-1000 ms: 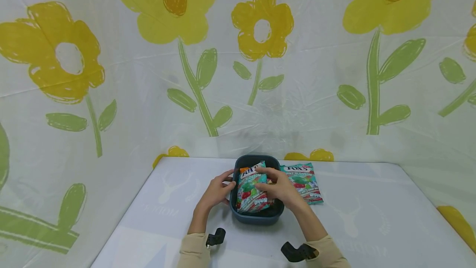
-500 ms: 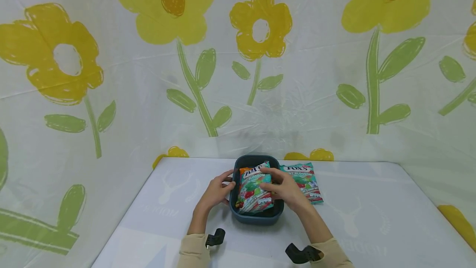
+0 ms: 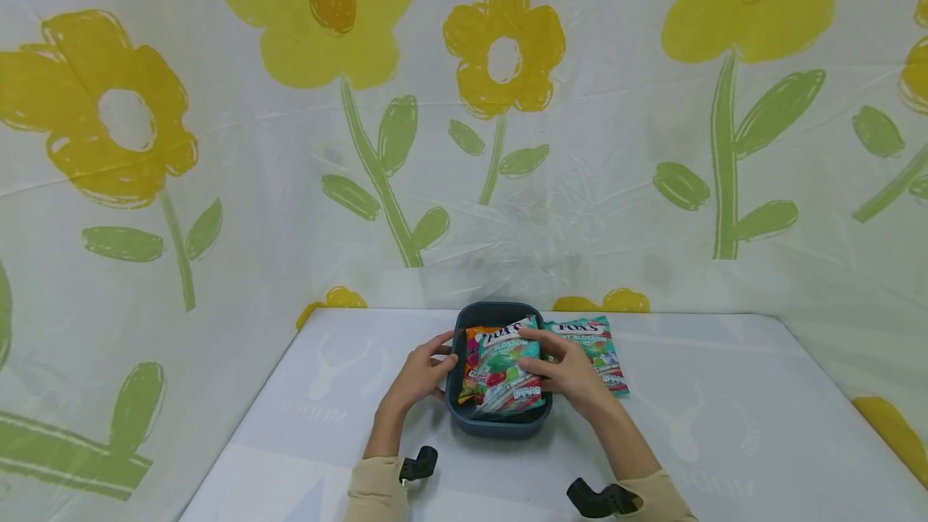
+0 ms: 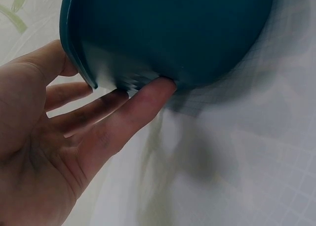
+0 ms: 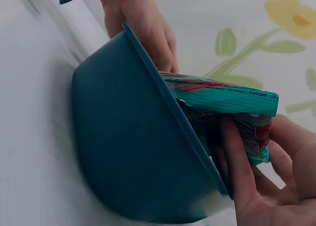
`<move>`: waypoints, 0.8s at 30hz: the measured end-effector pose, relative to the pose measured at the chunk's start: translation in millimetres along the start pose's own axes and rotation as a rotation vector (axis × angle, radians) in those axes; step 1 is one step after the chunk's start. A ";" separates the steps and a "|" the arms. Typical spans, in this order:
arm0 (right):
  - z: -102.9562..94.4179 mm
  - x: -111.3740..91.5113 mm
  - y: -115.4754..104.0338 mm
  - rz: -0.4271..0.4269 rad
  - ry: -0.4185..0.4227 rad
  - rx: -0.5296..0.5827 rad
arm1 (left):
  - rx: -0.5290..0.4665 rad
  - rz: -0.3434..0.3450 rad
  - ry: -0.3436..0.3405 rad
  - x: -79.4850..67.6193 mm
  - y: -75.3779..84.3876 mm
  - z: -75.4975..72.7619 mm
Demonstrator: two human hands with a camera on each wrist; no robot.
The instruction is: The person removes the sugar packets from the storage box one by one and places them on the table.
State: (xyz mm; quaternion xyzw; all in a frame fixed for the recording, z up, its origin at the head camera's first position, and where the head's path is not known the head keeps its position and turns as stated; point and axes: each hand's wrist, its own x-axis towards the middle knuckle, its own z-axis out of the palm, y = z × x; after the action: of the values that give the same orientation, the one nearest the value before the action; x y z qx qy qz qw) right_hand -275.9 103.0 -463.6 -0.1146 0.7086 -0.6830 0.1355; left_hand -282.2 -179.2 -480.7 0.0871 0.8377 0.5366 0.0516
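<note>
In the head view a dark blue plastic tub [image 3: 499, 428] stands near the table's far edge. My left hand [image 3: 420, 373] holds its left side; in the left wrist view the thumb is at the tub's rim [image 4: 69, 43] and fingers lie along the outer wall. My right hand [image 3: 569, 369] grips a teal FOX'S candy bag [image 3: 506, 373] by its right side. That bag sits tilted over the tub's opening, and the right wrist view shows the candy bag [image 5: 242, 101] sticking out past the rim. An orange-and-red candy bag [image 3: 470, 357] lies inside, partly covered by the teal one.
A second teal FOX'S bag [image 3: 602, 349] lies on the table just right of the tub, partly behind my right hand. The white table [image 3: 696, 425] ends at a wall of flower-printed sheeting [image 3: 616, 224]. Both wrists carry black camera mounts [image 3: 419, 464].
My right hand has shifted right with the teal candy bag, uncovering more of the orange-and-red bag in the tub. The left hand keeps its hold on the tub.
</note>
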 end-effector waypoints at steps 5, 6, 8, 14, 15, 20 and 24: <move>-5.4 -2.1 3.2 -0.018 0.010 -0.016 | 0.001 0.000 0.002 0.0 0.4 -0.2; -6.4 -2.5 3.6 -0.022 0.014 -0.016 | 0.001 0.003 0.003 0.1 0.4 -0.3; -8.3 -3.5 4.4 -0.023 0.024 -0.006 | -0.003 0.004 0.007 -0.1 1.0 -0.2; -16.3 -8.0 6.6 -0.013 0.028 0.051 | 0.010 -0.010 0.011 0.2 1.7 0.7; -17.6 -8.8 7.2 -0.012 0.029 0.057 | 0.015 -0.010 0.010 0.4 1.7 0.9; -23.3 -11.1 9.9 -0.012 0.041 0.066 | 0.021 -0.014 0.012 1.3 1.0 1.2; -28.1 -12.8 8.3 0.001 0.056 0.072 | 0.024 -0.021 0.010 1.7 0.3 1.5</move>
State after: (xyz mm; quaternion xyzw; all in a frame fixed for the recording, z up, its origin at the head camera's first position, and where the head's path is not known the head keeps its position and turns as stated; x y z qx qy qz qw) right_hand -273.5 134.2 -470.6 -0.0902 0.6871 -0.7108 0.1202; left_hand -283.5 -177.4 -481.0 0.0759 0.8454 0.5262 0.0519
